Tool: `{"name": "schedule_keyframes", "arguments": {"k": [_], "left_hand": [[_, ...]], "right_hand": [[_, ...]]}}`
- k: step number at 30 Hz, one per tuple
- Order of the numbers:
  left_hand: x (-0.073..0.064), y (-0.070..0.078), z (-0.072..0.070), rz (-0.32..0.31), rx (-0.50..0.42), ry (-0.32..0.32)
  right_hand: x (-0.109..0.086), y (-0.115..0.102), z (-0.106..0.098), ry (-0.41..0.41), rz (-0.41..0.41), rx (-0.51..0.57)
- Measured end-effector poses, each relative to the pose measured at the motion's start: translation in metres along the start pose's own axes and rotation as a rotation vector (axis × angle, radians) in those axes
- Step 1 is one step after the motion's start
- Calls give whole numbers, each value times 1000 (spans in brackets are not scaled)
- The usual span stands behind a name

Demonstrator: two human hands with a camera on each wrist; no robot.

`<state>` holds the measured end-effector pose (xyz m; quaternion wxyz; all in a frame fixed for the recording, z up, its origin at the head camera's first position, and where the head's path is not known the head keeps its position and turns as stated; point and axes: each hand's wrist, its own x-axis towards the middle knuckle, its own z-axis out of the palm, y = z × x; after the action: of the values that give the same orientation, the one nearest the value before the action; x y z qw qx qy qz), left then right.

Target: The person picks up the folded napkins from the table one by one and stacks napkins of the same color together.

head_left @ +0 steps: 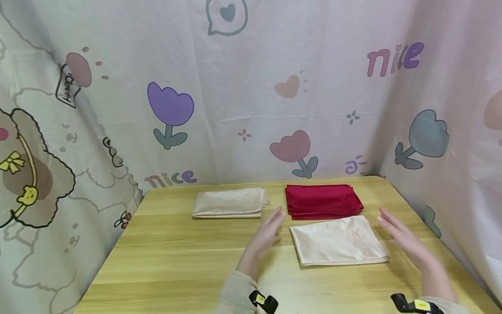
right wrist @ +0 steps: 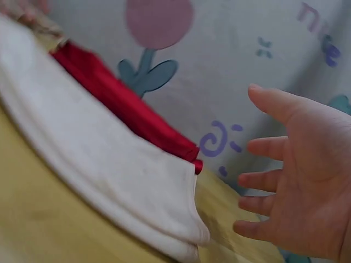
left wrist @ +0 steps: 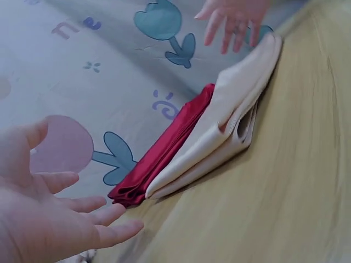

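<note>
"Where's the cream cloth point(head_left: 339, 242)?"
"Folded, just in front of the red cloth point(head_left: 322, 202)."
"Hands?"
"Left hand point(head_left: 264, 235) left of the red cloth, right hand point(head_left: 405, 237) right, both released, fingers extended."
"Edges?"
"The table point(head_left: 157, 261) ends just behind the red cloth."

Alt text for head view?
A person's left hand and right hand, both empty, flank a folded cream cloth on a wooden table. Behind it lie a folded red cloth and, farther left, a beige cloth, before a printed curtain.
</note>
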<state>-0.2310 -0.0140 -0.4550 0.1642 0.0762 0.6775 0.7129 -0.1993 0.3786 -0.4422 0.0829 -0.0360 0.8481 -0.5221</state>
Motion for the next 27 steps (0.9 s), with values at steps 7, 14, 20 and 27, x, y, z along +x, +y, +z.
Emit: {"name": "schedule_keyframes", "arguments": {"k": [7, 14, 20, 27], "left_hand": [[-7, -11, -3, -51, -274, -66], [-17, -19, -4, -71, -496, -154], [-21, -29, 4, -99, -600, -208], [-23, -37, 11, -106, -618, -170]], "right_hand": [[-4, 1, 4, -27, 6, 131], [-5, 15, 11, -40, -24, 197], [-7, 26, 19, -21, -20, 261], [-7, 32, 26, 1, -61, 333]]}}
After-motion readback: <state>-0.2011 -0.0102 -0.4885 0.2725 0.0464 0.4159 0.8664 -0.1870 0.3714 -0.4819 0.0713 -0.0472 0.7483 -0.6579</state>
